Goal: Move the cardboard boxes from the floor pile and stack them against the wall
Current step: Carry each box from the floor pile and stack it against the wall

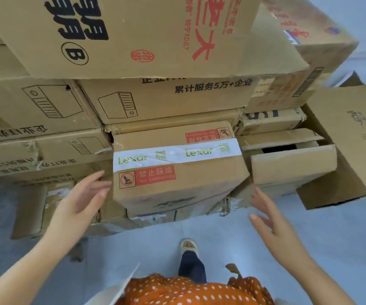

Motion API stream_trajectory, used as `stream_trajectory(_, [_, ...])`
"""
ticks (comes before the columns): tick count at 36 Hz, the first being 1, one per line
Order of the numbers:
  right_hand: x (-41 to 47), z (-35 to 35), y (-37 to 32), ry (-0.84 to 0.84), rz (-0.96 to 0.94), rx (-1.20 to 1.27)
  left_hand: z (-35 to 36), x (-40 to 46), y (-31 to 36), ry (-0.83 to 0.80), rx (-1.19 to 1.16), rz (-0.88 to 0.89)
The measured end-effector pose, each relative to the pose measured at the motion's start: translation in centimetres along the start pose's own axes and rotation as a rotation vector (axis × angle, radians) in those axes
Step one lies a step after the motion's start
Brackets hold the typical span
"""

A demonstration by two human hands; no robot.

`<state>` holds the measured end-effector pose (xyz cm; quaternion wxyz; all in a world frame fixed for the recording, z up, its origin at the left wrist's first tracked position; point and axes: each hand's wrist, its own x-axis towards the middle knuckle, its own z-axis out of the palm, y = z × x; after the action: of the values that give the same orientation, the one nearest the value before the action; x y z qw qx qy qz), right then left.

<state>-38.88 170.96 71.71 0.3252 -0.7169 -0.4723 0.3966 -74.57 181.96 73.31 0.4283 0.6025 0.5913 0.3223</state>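
- Grey floor (232, 234) carries a stack of boxes (133, 95) filling twelve o'clock.
- Taped box (177, 170) juts out at centre, wedged between neighbours.
- Left hand (83, 197) and right hand (272, 221) flank it, fingers spread, holding nothing.
- Stack's top is cut off.

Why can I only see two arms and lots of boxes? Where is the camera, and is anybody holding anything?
The camera sits on a person's head and looks down, so you see their own arms and one foot on the grey floor. In front is a big stack of cardboard boxes. One box with white Lexar tape and a red "No trampling" label sticks out of the stack. The left hand is open beside that box's left side, and the right hand is open near its right side. Neither hand has a grip on anything; I cannot tell if the left fingertips touch the box.
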Motion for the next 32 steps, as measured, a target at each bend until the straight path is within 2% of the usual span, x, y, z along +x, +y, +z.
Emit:
stream_trajectory(4, [-6.5, 3.9, 0.1, 0.091, 0.104, 0.137, 0.1, -4.5, -0.9, -0.109, -0.056, 0.064])
stream_trajectory(10, [-16.0, 10.9, 1.1, 0.389, 0.153, 0.367, 0.8, -9.6, -3.8, -0.390, -0.049, 0.039])
stream_trajectory(14, [-21.4, 14.8, 2.0, 0.547, 0.240, 0.430, 1.4, -12.0, -5.2, -0.473, -0.045, 0.088])
stream_trajectory(23, [-32.7, 18.0, 2.9, 0.892, 0.393, 0.519, 4.6, -15.6, -3.7, -0.733, -0.058, 0.234])
stream_trajectory(32, [-45.2, 20.7, 6.3, 1.223, 0.555, 0.602, 12.0, -23.9, -1.7, -1.108, 0.026, 0.384])
